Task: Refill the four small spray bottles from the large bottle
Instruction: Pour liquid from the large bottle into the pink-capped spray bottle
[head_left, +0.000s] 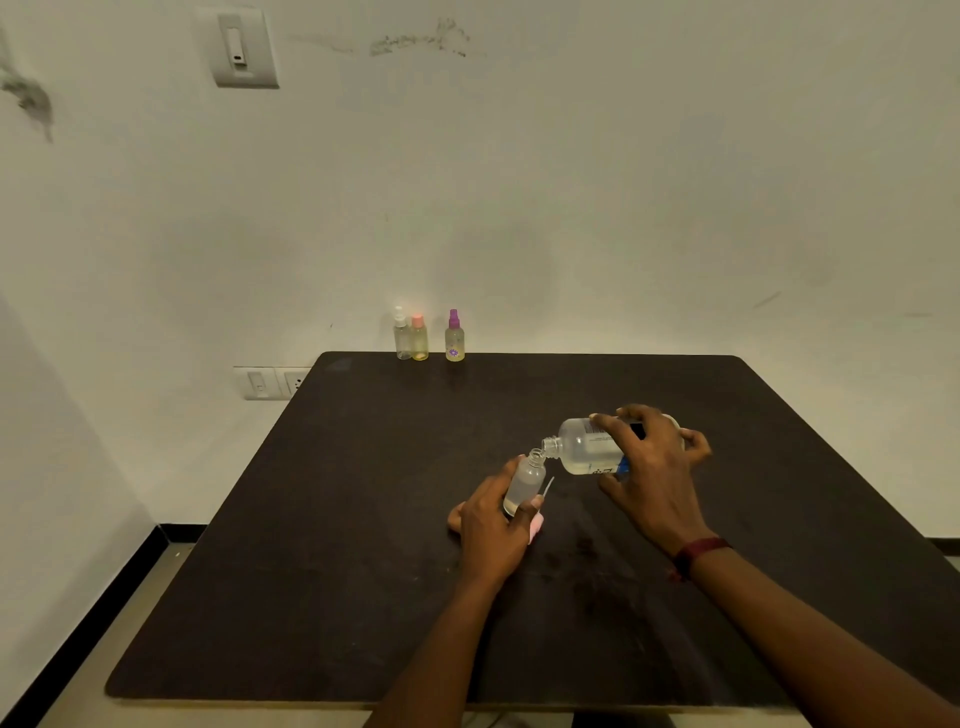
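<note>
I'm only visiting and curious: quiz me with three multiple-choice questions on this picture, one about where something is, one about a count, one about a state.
1. Where do the small capped spray bottles stand?
A. Along the far edge of the dark table
B. Beside the person's wrists
C. On the floor

2. How many stand there?
A. One
B. Three
C. Five

3. How is the large clear plastic bottle held?
A. Upright
B. Tipped, neck at the mouth of the small clear uncapped bottle
C. Lying untouched

Answers: A, they line the table's back edge; B, white, orange and purple caps show; B, the right hand tilts it toward the bottle in the left hand.
</note>
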